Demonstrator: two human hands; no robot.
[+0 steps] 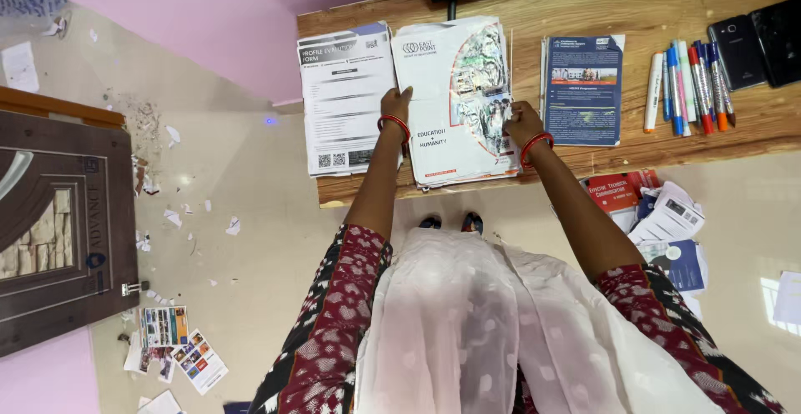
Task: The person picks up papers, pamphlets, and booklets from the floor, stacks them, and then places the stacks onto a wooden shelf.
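Both hands grip the white booklet stack [450, 101] on the desk [584, 5]: left hand [395, 103] at its left edge, right hand [524, 120] at its right edge.

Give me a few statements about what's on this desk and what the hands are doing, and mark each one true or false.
1. Both hands rest on the white booklet in the middle of the wooden desk. True: left hand at its left edge, right hand at its right edge.
2. The marker pens lie left of the white booklet. False: they lie to the right, beyond the blue brochure.
3. A black and white form lies left of the booklet. True.
4. The floor holds only whole sheets. False: torn paper scraps are scattered on it.
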